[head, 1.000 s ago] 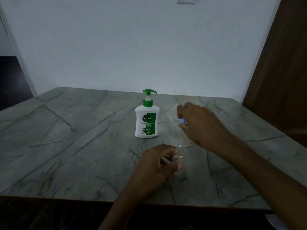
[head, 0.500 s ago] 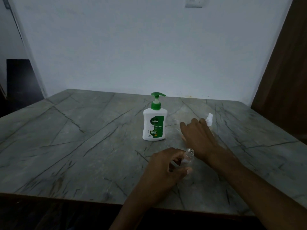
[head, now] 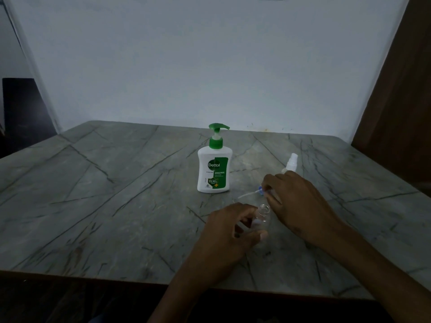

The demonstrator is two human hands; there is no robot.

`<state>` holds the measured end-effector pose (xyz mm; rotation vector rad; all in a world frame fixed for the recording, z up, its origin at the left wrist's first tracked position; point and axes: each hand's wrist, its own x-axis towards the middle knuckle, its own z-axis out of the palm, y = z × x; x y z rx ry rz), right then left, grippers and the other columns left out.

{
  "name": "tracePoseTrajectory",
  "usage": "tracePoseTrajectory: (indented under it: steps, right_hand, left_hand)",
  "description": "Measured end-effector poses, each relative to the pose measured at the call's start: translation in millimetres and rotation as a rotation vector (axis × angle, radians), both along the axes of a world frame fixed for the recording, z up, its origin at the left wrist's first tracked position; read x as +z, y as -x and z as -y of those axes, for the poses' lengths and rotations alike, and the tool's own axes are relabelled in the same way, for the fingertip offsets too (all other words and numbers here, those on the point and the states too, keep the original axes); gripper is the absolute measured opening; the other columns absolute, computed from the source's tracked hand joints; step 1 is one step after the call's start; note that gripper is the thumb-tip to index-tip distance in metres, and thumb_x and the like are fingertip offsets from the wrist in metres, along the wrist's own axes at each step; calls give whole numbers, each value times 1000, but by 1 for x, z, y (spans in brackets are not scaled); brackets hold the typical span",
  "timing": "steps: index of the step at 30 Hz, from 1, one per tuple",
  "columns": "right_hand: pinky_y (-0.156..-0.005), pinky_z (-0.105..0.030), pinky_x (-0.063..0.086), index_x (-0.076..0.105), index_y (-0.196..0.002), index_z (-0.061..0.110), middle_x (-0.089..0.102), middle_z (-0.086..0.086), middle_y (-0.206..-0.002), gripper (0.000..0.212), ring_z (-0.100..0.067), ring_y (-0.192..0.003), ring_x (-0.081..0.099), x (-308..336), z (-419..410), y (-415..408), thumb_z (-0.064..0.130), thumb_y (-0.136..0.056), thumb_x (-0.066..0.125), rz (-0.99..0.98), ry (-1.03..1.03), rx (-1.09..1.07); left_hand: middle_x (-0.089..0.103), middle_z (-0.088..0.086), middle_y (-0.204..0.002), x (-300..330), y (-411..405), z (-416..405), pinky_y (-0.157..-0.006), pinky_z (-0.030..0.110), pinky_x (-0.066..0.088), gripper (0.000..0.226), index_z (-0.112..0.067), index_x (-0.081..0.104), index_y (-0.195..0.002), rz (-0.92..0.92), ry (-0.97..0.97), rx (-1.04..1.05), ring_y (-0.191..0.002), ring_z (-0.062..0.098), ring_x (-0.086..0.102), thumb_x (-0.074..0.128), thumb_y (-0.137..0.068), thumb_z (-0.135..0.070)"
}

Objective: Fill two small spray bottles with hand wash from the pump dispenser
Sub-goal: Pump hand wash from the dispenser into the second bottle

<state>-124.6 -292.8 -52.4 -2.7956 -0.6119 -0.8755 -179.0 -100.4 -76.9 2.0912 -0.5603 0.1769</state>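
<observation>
Dimly lit as it is, much of the small clear bottle [head: 263,216] stays hard to make out: only its threaded open mouth shows plainly, and the glassy body below melts into the grey table [head: 98,206] behind my left hand [head: 229,229], whose curled fingers and thumb grasp it upright near the front edge. My right hand [head: 300,203] covers most of the spray top [head: 261,191] it pinches just above and beyond that mouth; only a bluish bit and the thin white tube pointing left stick out from my fingertips. Behind my right knuckles a second spray bottle [head: 291,164] stands with its white top on, its lower body hidden by my hand. My forearms run off the bottom and right of the picture. The soap dispenser [head: 214,164] stands upright in the middle of the table, near both hands but apart from them, white with a green pump whose spout points right. Its label reads "Dettol", "ORIGINAL" and "99.99%"; the smaller print is too tiny to read.
</observation>
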Motion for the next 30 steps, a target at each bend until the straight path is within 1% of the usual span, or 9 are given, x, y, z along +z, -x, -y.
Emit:
tracePoseTrajectory:
  steps: [4,8,11,15,19,22,26,28,30]
  right_hand:
    - [-64,-8,40,67,-94,26,67,12,-88,13,0,-76,61,6,6,40,15,-87,70,-185,-281,79]
    - [-75,-21,53,60,-114,36,64,19,-116,40,0,-104,63,4,9,71,8,-86,69,-384,-464,271]
    - [-79,-27,55,51,-125,42,60,23,-124,50,0,-112,60,-4,1,80,23,-85,74,-426,-456,283]
    - [-70,-18,54,53,-115,38,67,20,-103,38,1,-92,66,-13,-10,74,30,-86,76,-348,-529,281]
    - [-70,-26,55,56,-107,35,69,19,-95,24,0,-87,67,-18,-9,63,30,-89,71,-305,-568,269]
    - [-72,-24,56,57,-106,33,69,19,-97,29,2,-91,66,-13,-3,55,28,-84,76,-282,-595,248]
    - [-73,-14,54,60,-106,29,68,18,-94,26,3,-87,66,12,-1,41,33,-85,75,-199,-631,257]
    - [-70,-18,55,61,-107,26,68,14,-88,25,-1,-82,66,23,-7,28,33,-86,73,-137,-659,273]
    - [-68,-21,54,60,-108,25,67,13,-86,25,-2,-80,65,30,-17,10,33,-88,72,-60,-659,260]
  left_hand:
    - [71,-17,-100,0,1,-1,-82,14,54,14,-29,74,-105,11,49,14,-97,-3,66,78,-91,-31]
    - [76,-14,-102,2,1,-3,-87,24,59,20,-28,76,-110,18,144,85,-94,0,71,79,-90,-26]
    - [77,-10,-101,3,-1,-3,-87,27,61,19,-23,74,-106,42,196,142,-93,3,73,81,-89,-26]
    - [77,-9,-97,5,2,3,-85,23,61,20,-23,73,-102,59,188,171,-91,3,73,83,-85,-27]
    - [76,-11,-99,8,3,5,-82,15,58,23,-21,73,-107,70,154,142,-92,-2,72,83,-86,-22]
    - [74,-13,-103,21,1,-7,-80,13,57,27,-22,73,-116,172,117,190,-92,-4,70,79,-90,-23]
    - [74,-13,-97,82,-14,-27,-76,8,53,16,-20,74,-110,389,91,292,-88,-3,69,68,-98,-27]
    - [76,-11,-94,120,-35,-34,-75,10,55,15,-18,76,-104,485,152,353,-84,0,71,66,-100,-28]
    - [77,-7,-88,152,-66,-37,-79,25,61,21,-15,77,-99,534,177,390,-80,4,73,64,-100,-31]
